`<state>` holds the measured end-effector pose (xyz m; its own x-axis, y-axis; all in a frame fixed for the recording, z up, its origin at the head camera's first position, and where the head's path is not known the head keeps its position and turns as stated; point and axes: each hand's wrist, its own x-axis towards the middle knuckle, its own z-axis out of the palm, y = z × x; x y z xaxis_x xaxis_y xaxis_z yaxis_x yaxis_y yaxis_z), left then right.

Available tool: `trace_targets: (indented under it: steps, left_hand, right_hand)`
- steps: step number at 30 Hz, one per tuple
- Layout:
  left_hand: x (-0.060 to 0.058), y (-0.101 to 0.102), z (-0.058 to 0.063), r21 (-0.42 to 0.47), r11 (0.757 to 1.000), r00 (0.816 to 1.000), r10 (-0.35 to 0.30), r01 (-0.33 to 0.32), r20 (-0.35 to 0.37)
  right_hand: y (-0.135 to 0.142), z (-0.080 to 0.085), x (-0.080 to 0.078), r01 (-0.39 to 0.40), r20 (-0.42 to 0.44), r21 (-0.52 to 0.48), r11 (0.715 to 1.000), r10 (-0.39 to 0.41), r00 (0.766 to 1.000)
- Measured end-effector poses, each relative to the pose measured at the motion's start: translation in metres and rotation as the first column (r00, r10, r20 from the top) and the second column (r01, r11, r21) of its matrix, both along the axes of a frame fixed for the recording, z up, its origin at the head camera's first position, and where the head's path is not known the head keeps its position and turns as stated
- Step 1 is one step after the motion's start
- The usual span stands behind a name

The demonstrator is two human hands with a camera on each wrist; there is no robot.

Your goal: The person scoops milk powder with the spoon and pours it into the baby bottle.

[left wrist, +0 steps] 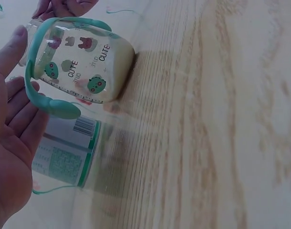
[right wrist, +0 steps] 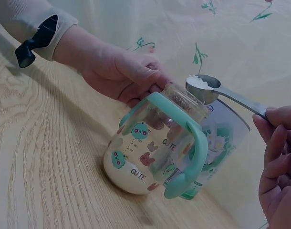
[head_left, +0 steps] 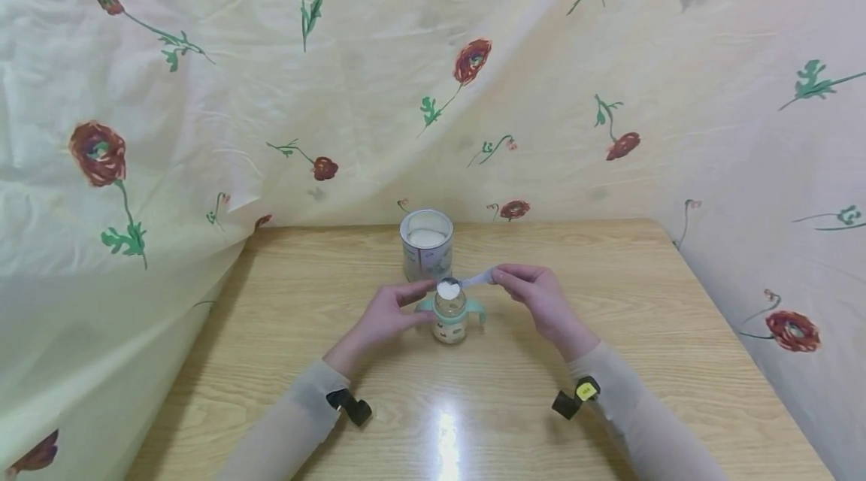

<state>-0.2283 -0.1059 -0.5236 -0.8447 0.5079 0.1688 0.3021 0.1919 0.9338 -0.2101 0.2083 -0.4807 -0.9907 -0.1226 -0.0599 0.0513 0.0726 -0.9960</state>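
Flowered cloth (head_left: 379, 83) across the top and sides of the head view; below, wooden table (head_left: 304, 285). Near the centre, open tin (head_left: 428, 261); just below it, upright, clear bottle (head_left: 449, 328) with green handles (right wrist: 198, 155). Left of centre, left hand (head_left: 387, 313), holding the bottle between thumb and fingers; right of centre, right hand (head_left: 540, 301), pinching a spoon (right wrist: 236, 98), white powder (right wrist: 198, 82) in its bowl at the bottle's mouth.

left wrist: left hand (left wrist: 12, 148) cropped by edge | right wrist: tin (right wrist: 226, 138) partly hidden behind bottle (right wrist: 145, 148)
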Motion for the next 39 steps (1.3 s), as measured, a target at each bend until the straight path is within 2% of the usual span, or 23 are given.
trace_targets:
  steps: [10, 18, 30, 39]
  left_hand:
    - [-0.004, 0.003, -0.004, -0.063, 0.998, 1.0, -0.028, 0.029, 0.008]
    - [-0.005, 0.009, -0.004, -0.076, 0.996, 0.999, -0.034, 0.035, 0.011]
    - [-0.005, 0.011, -0.003, -0.076, 0.996, 0.999, -0.033, 0.035, 0.019]
    - [-0.005, 0.011, -0.004, -0.079, 0.997, 0.998, -0.017, 0.022, 0.061]
  right_hand:
    - [0.001, -0.007, -0.002, 0.007, -0.057, 0.059, 0.998, -0.003, 0.998]
    - [0.002, -0.011, 0.002, 0.006, -0.136, 0.096, 0.995, 0.007, 0.991]
    - [0.002, -0.019, 0.004, 0.004, -0.216, 0.058, 0.998, 0.009, 0.976]
    - [-0.002, -0.021, 0.002, 0.035, -0.273, 0.07, 0.997, -0.015, 0.962]
